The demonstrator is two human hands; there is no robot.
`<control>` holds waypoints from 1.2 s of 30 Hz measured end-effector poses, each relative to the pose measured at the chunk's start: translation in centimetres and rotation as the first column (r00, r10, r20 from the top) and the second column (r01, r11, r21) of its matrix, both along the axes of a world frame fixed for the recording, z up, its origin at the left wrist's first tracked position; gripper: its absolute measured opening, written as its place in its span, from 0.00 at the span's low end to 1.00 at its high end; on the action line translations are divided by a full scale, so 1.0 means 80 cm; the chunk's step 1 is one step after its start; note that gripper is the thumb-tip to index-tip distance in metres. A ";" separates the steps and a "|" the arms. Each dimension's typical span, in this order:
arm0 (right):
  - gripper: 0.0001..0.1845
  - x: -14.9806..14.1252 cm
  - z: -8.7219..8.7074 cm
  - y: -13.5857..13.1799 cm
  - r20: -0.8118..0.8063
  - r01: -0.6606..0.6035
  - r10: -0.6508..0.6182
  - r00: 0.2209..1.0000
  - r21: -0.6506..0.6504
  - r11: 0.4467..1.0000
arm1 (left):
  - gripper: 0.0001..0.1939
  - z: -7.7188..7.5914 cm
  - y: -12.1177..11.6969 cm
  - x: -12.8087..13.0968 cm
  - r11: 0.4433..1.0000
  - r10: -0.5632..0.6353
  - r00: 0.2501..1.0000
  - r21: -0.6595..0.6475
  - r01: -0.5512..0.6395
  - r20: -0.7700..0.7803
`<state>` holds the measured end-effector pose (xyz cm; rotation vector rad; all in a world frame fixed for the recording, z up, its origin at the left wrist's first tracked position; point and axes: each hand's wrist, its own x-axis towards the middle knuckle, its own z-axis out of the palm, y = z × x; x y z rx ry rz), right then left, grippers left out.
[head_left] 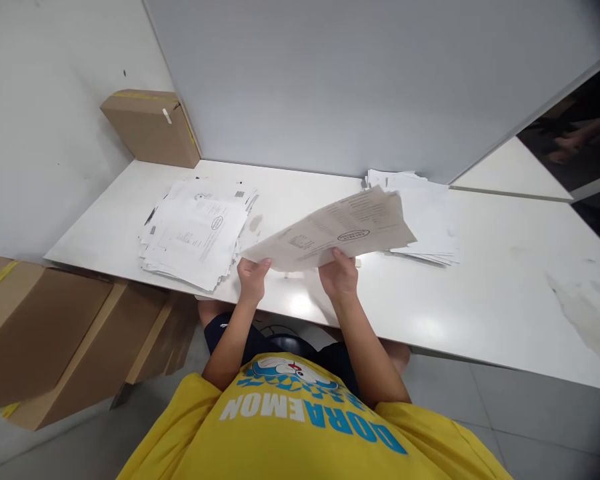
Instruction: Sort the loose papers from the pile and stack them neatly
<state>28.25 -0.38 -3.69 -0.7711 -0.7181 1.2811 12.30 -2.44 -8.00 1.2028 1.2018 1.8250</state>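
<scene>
Between my two hands a few printed sheets of paper [325, 230] are held up, tilted above the white table. An oval stamp and lines of print show on the top sheet. My left hand [253, 279] pinches the near left corner between thumb and fingers. Along the near edge, my right hand [339, 275] grips the sheets with its thumb on top. To the left lies a thick, uneven stack of printed papers [195, 230]. Another paper stack [430, 217] lies to the right, partly covered by the held sheets.
A closed cardboard box [153, 130] stands at the table's back left corner. More cardboard boxes [80, 340] lean together at the lower left, below the table edge. A grey panel [330, 87] rises behind the white table [490, 287]. Another person's hand [575, 143] shows dimly at far right.
</scene>
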 end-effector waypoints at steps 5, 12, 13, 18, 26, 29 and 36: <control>0.27 0.042 -0.019 -0.020 0.109 -0.048 0.048 0.993 -0.006 0.999 | 0.25 0.002 0.001 -0.002 0.996 0.050 0.998 0.081 -0.046 -0.043; 0.31 0.151 -0.042 -0.040 0.408 -0.157 0.166 0.898 -0.055 0.986 | 0.18 0.003 -0.002 -0.025 0.980 -0.147 0.977 0.115 0.165 -0.152; 0.30 0.158 -0.040 -0.042 0.465 -0.212 0.233 0.854 -0.097 0.972 | 0.16 0.003 -0.003 -0.026 0.966 -0.201 0.963 0.124 0.225 -0.177; 0.21 0.157 -0.038 -0.048 0.591 -0.199 0.239 0.770 -0.135 0.971 | 0.16 0.004 -0.005 -0.023 0.958 -0.210 0.944 0.138 0.250 -0.254; 0.23 0.162 -0.047 -0.051 0.715 -0.083 0.202 0.669 -0.198 0.977 | 0.29 -0.003 0.010 -0.023 0.962 -0.239 0.928 0.063 0.267 -0.286; 0.22 0.149 -0.039 -0.043 0.716 -0.168 0.243 0.655 -0.176 0.970 | 0.31 -0.008 0.013 -0.011 0.979 -0.175 0.940 0.052 0.198 -0.293; 0.27 0.139 -0.057 -0.031 0.607 -0.165 0.248 0.755 -0.190 0.968 | 0.27 -0.022 0.009 -0.009 0.986 -0.161 0.934 -0.091 0.139 -0.318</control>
